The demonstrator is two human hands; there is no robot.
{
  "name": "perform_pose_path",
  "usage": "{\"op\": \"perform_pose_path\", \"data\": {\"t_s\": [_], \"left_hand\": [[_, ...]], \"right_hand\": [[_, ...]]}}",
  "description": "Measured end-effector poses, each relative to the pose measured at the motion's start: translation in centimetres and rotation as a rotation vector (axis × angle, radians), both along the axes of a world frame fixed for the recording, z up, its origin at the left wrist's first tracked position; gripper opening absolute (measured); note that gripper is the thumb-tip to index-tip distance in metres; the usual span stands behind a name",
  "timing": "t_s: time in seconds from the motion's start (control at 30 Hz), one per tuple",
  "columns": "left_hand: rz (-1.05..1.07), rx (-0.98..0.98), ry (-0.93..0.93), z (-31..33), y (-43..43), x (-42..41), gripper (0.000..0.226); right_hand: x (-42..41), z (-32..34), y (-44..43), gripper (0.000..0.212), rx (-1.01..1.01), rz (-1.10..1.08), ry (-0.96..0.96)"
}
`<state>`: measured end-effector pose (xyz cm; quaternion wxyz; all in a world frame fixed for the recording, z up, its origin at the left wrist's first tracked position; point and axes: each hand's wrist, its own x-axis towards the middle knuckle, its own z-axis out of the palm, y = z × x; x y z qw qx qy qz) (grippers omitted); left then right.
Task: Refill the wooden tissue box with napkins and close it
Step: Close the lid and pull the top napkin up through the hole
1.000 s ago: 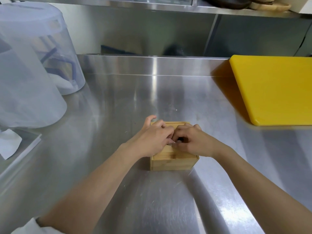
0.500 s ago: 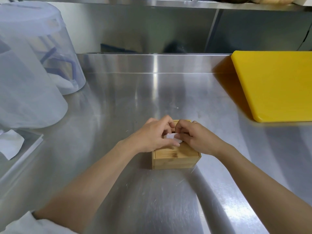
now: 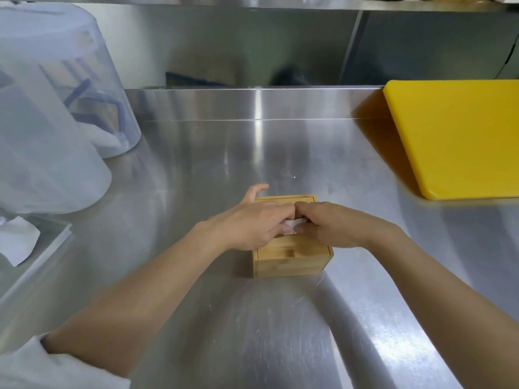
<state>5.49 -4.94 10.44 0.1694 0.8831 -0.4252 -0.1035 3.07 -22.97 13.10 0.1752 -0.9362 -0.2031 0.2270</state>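
Box (image 3: 290,255) sits mid-counter (image 3: 196,169), nearer the front edge, lid on. Left hand (image 3: 252,224) and right hand (image 3: 334,224) meet over its top, both pinching a white napkin (image 3: 292,230), likely teasing it through the slot for dispensing. Box contents hidden. Loose napkin (image 3: 16,240) lies at the left edge.

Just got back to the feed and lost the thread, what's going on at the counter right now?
A person is working on the wooden tissue box, which sits on the steel counter. Both the left hand and the right hand are on top of it, fingers pinching a bit of white napkin at the middle of the lid. The lid looks to be on already. A yellow cutting board lies off to the right, clear plastic containers to the left.
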Motion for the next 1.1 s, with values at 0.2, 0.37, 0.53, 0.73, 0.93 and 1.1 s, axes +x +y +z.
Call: {"op": "perform_pose_path", "data": {"t_s": [0.2,0.37,0.53,0.73,0.93,1.1], "left_hand": [[0.181,-0.143,0.102,-0.4,0.4,0.4,0.017],[0.217,-0.211,0.282,-0.3,0.9,0.6,0.007],[0.253,-0.300,0.310,-0.7,0.9,0.2,0.013],[0.341,-0.444,0.434,-0.6,1.0,-0.1,0.017],[0.516,-0.673,0.399,-1.5,0.8,-1.2,0.022],[0.627,-0.772,0.346,-1.9,0.8,-1.8,0.020]], "right_hand": [[-0.4,-1.0,-0.9,0.007,0.229,-0.077,-0.138],[-0.6,-2.0,-1.4,0.015,0.542,-0.227,-0.141],[-0.7,-2.5,-1.3,0.016,0.662,-0.318,-0.135],[-0.7,-2.6,-2.4,0.017,0.601,-0.307,-0.042],[-1.1,-3.0,-2.4,0.015,0.815,-0.403,-0.031],[-1.1,-3.5,-2.2,0.015,0.935,-0.474,-0.034]]}}
